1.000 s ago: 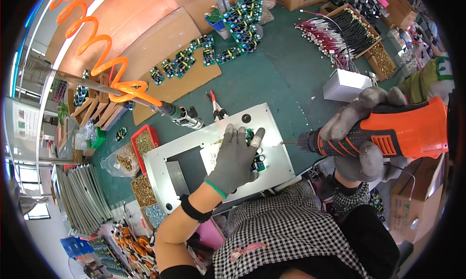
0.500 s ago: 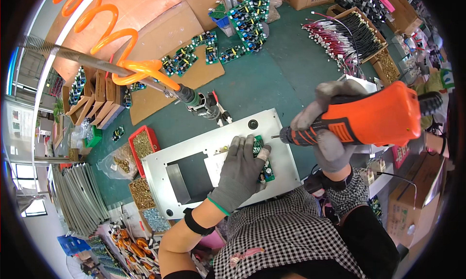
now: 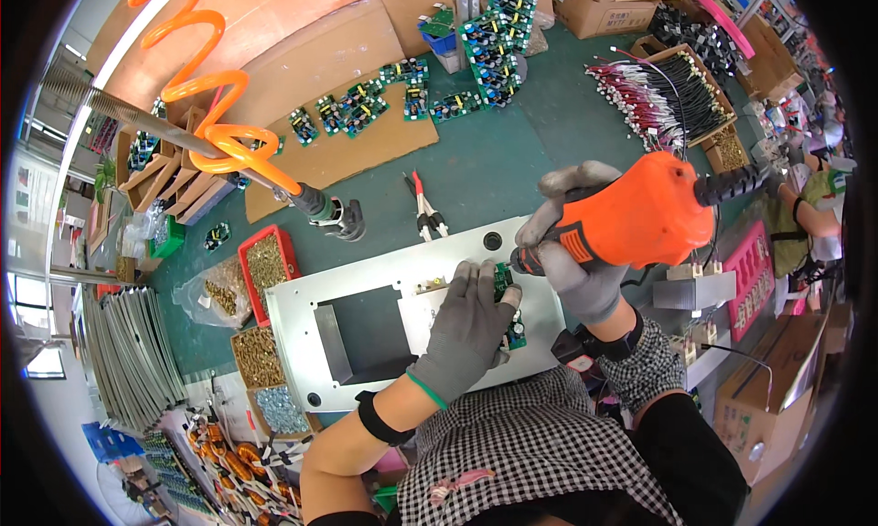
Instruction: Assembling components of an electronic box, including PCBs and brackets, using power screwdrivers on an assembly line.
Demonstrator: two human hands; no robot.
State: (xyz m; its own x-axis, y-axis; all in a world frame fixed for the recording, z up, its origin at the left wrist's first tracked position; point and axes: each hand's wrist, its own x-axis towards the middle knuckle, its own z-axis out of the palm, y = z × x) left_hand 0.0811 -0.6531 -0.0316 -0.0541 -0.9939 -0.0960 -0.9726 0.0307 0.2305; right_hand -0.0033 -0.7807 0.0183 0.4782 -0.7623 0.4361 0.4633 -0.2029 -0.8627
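A silver metal panel with a rectangular opening lies flat on the green table in front of me. My left hand, in a grey glove, rests on it with its fingers stretched out, over a green circuit board. Part of the board is hidden under the hand. My right hand, also gloved, is closed round an orange electric screwdriver. Its front end points left, down at the board's upper end; the bit is out of sight there, so contact cannot be told.
Wire cutters lie beyond the panel. An air tool hangs on an orange coiled hose at upper left. Beside the panel's left edge stand a red bin of screws and boxes of small parts. Cable bundles and circuit boards are farther back.
My right hand has brought the screwdriver left, its front end now over the circuit board. The left hand stays on the board. The hanging air tool has swung left, uncovering the wire cutters.
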